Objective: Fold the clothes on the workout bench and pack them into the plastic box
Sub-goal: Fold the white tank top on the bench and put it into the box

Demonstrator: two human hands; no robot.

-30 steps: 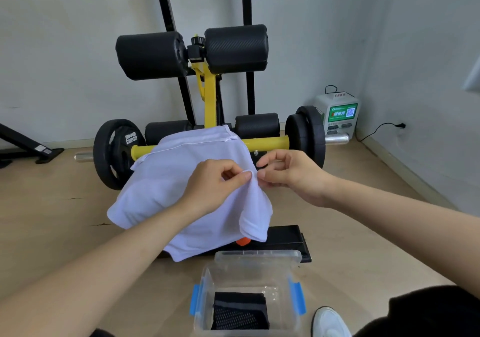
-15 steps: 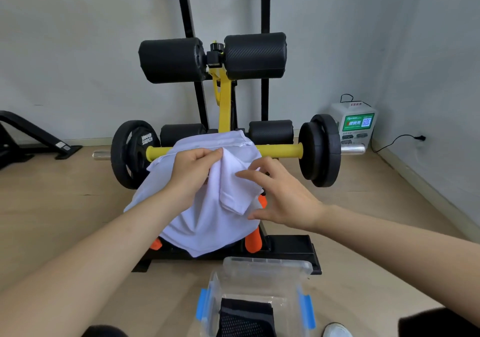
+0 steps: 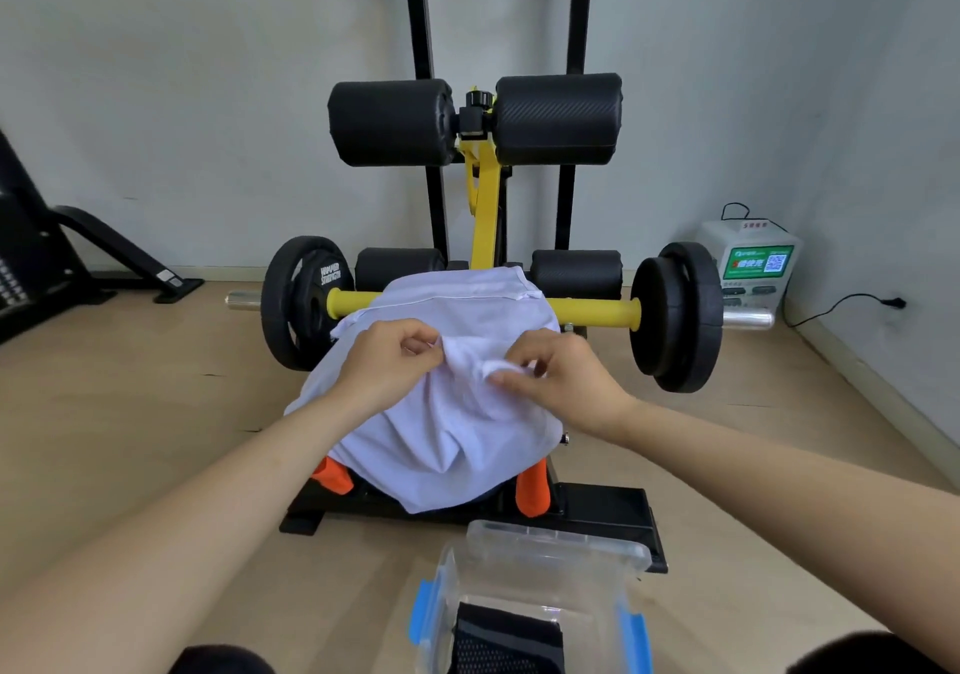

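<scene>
Pinching the white shirt with both hands right now: my left hand has thumb and fingers clamped on a bunched bit of fabric near the middle, and my right hand is clamped on a fold just beside it. Shirt's draped over the workout bench, hanging down toward the floor, rumpled. The plastic box sits open just in front of the bench with a dark folded garment inside. Tip, I reckon: pull the two pinches apart to flatten the cloth before creasing, else wrinkles get folded in and it won't pack flat.
</scene>
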